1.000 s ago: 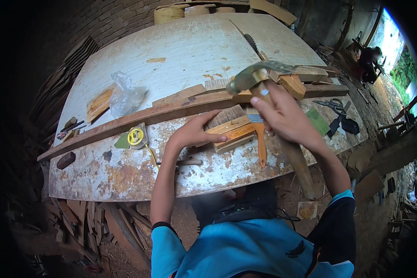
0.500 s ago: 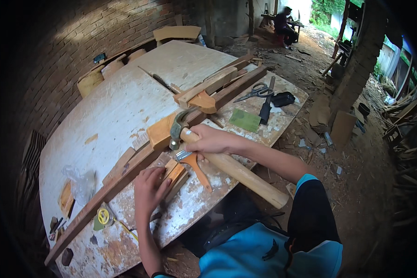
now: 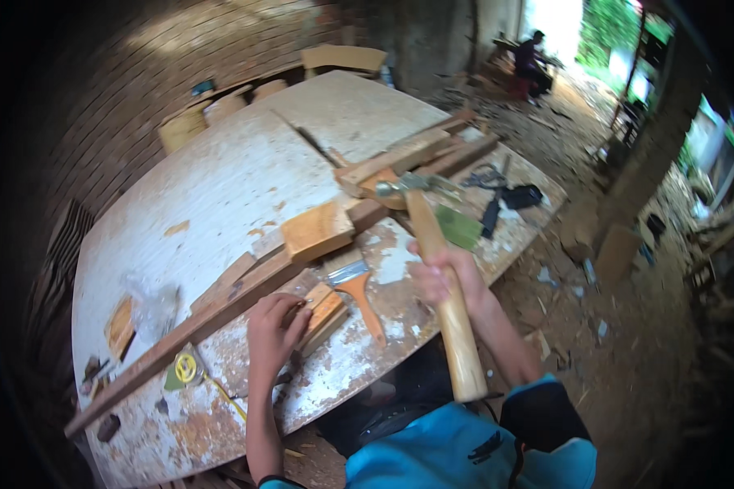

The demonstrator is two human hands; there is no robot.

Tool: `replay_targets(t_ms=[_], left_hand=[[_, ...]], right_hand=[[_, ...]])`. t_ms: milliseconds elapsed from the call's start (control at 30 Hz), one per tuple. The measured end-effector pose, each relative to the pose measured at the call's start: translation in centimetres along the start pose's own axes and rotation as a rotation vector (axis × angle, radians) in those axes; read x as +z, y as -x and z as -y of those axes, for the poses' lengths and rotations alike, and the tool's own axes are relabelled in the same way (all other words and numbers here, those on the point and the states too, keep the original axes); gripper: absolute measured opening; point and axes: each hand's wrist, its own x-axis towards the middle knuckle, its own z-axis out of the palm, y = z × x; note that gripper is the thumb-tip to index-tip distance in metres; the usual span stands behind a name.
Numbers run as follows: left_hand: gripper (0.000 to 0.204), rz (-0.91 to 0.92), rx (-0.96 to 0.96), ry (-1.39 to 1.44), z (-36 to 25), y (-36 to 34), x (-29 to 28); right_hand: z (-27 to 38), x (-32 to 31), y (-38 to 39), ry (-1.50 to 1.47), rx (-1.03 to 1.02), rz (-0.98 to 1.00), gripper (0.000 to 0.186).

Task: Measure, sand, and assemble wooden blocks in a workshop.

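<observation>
My right hand (image 3: pixel 444 281), slightly blurred, grips the wooden handle of a claw hammer (image 3: pixel 462 350). The hammer is held up over the table, its metal head above the stacked wood. My left hand (image 3: pixel 273 330) rests against a small wooden block (image 3: pixel 324 310) near the table's front edge. Thumb and fingertips are pinched together at the block's top, around something small and thin that is too tiny to name. Right beside the block lies a paintbrush (image 3: pixel 360 301) with an orange handle.
A long wooden beam (image 3: pixel 187 330) crosses the worn table (image 3: pixel 220 212). An orange-brown wood piece (image 3: pixel 318 231) leans on it. Also there are a yellow tape measure (image 3: pixel 189 368), a plastic bag (image 3: pixel 151 306), green sandpaper (image 3: pixel 458 226) and scissors (image 3: pixel 485 177). Far off, a person (image 3: pixel 532 65) sits.
My right hand has lifted the hammer off the table beside the brush and turned it more upright. The left fingers have drawn together in a pinch at the block. The view has shifted slightly.
</observation>
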Motion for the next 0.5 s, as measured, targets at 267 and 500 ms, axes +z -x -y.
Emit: replay_targets(t_ms=[267,500], left_hand=[[0.023,0.001,-0.079,0.089,0.3,0.5,-0.1],[0.096,0.285,-0.215,-0.133,2.5,0.6,-3.2]], right_hand=[[-1.2,2.1,-2.5,0.002,0.087,0.606,0.026],[-1.6,5.5,-0.6,1.729,-0.118,-0.276,0.04]])
